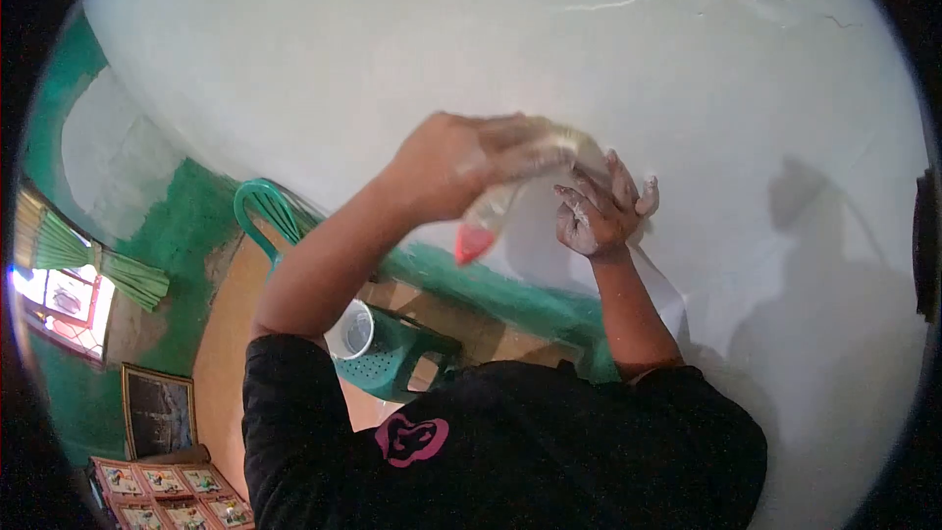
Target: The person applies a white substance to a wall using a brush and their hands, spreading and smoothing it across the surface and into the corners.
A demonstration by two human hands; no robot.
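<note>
My left hand (446, 167) is raised in front of the wall, fingers wrapped round a crumpled plastic packet (497, 204). The packet is clear to yellowish with a red-pink lower end (475, 241), and motion blurs it. Its upper part reaches across to my right hand (599, 211), close to the fingertips. That right hand is smeared with white paste or powder on palm and fingers. Its fingers are spread and partly bent, and I cannot tell whether a small lump lies in the palm.
A large white-coated wall (324, 39) with cracks fills the background, above a green lower band (491, 280). Below my left arm, a white bucket (353, 330) sits on a green plastic stool (392, 363). A green chair (267, 206), framed picture (159, 410) and curtained window (74, 294) are at left.
</note>
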